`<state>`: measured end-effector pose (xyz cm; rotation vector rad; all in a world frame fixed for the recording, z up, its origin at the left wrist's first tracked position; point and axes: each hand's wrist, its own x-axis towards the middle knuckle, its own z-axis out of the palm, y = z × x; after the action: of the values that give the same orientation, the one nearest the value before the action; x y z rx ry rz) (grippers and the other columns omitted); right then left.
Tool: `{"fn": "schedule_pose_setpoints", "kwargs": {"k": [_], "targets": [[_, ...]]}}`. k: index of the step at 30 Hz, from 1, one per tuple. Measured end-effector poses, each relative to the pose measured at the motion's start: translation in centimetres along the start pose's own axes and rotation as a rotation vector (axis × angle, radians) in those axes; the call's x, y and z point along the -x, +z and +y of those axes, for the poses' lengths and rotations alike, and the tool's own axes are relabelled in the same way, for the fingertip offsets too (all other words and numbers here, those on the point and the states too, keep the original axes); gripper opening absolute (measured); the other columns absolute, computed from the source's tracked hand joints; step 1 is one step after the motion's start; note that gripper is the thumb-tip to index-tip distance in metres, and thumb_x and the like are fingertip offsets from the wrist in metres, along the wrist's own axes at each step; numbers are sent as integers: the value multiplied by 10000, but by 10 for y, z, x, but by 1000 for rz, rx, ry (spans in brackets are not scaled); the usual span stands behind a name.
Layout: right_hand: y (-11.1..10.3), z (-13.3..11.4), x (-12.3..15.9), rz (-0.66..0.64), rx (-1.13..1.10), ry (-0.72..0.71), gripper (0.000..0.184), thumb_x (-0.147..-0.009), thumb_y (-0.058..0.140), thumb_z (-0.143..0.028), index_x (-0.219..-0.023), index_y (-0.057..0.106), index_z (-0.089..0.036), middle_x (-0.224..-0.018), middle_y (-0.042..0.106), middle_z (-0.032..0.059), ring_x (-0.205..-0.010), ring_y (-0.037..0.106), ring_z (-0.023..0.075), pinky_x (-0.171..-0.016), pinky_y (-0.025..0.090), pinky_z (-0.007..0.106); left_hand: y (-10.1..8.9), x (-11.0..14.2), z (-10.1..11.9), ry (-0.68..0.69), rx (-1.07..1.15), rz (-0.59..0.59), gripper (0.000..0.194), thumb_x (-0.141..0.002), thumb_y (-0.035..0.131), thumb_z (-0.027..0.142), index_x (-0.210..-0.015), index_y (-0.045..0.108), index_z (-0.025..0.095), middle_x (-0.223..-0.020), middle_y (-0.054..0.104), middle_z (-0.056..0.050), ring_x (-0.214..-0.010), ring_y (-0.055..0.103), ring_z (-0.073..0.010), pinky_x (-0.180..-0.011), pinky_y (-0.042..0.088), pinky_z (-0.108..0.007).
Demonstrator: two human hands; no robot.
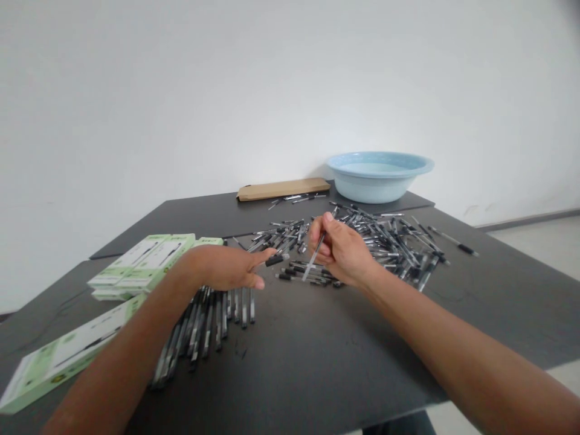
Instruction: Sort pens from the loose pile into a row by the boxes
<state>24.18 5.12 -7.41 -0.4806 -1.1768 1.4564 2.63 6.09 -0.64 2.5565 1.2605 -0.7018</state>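
My right hand (342, 248) is closed round a clear-barrelled pen (312, 263), which slants down to the left out of the fingers. To its left, my left hand (231, 266) is held above the table with thumb and forefinger apart. Just beyond its forefinger tip shows a short black pen cap (275, 260); I cannot tell whether the finger touches it. Under and in front of the left hand, a row of capped pens (211, 320) lies side by side, partly covered by the hand and forearm. A loose heap of pens (389, 238) spreads behind and right of my right hand.
Green and white pen boxes (145, 260) are stacked at the left, with another box (72, 344) nearer me, partly behind my left forearm. A light blue basin (376, 181) and a flat brown cardboard piece (283, 189) lie at the back of the dark table (308, 362), near the wall.
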Motion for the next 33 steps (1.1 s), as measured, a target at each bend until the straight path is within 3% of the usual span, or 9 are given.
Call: {"fn": "schedule_pose_setpoints", "kwargs": {"k": [3, 6, 16, 26, 33], "targets": [[-1, 0, 1, -22, -17, -13, 392, -839, 554, -562, -713, 496, -195, -485, 442, -68, -376, 366, 69, -407, 289, 206, -2, -1, 3, -3, 60, -96, 765, -935, 438, 413, -1522, 70, 88, -1287, 600, -191, -1105, 605, -272, -860, 439, -303], [-2, 5, 1, 3, -40, -37, 369, -838, 565, -544, -737, 488, -197, -515, 509, -53, -396, 445, 87, -419, 343, 218, -3, -1, 2, 12, 78, -86, 763, -928, 451, 406, -1521, 87, 93, -1248, 634, -172, -1072, 621, -256, -839, 443, -286], [-4, 7, -2, 70, -65, -55, 377, -810, 586, -560, -748, 474, -205, -512, 528, -54, -404, 470, 99, -437, 357, 226, 2, -3, -6, 33, 27, -87, 745, -937, 429, 444, -1524, 102, 121, -1262, 628, -163, -1077, 618, -235, -818, 441, -253], [-6, 9, -2, 12, -46, -88, 372, -832, 574, -556, -758, 495, -200, -547, 549, -44, -431, 498, 99, -452, 385, 225, 2, -5, -6, 45, 53, -98, 679, -930, 439, 430, -1504, 215, 143, -1137, 696, -131, -961, 645, -231, -771, 447, -256], [-3, 11, 1, -26, -4, -132, 353, -843, 579, -539, -825, 576, -186, -622, 622, -10, -519, 601, 125, -541, 491, 261, -3, 0, -6, 43, 28, -74, 554, -939, 433, 411, -1429, 382, 156, -1041, 722, -102, -884, 646, -232, -716, 455, -260]]}}
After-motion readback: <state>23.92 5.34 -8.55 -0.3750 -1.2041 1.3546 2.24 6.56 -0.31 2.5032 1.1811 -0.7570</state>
